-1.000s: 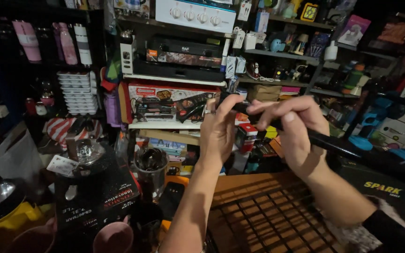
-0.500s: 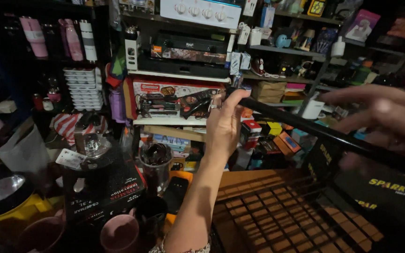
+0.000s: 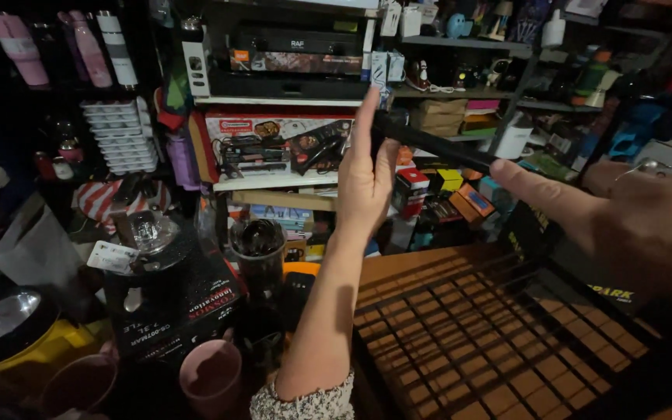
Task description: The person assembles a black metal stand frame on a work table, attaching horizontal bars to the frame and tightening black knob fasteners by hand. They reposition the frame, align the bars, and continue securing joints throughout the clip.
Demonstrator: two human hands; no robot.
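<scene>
A long black rod point(image 3: 437, 145) slants from the centre down to the right. My left hand point(image 3: 367, 183) is raised upright and grips the rod's far end between thumb and straight fingers. My right hand point(image 3: 631, 222) is large and blurred close to the camera. Its index finger lies stretched along the rod, and the rod disappears under its curled fingers. Below both hands lies a black wire grid rack point(image 3: 468, 342) over a wooden surface.
Crowded shop shelves point(image 3: 289, 101) with boxed appliances fill the back. On the left stand a black box point(image 3: 188, 311), a dark blender jar point(image 3: 258, 249), two pink cups point(image 3: 211, 377) and a steel-lidded yellow pot point(image 3: 1, 327). A black carton point(image 3: 608, 292) sits at right.
My right hand has slid back along the rod toward the camera and now fills the right side. My left hand has stayed on the rod's far end.
</scene>
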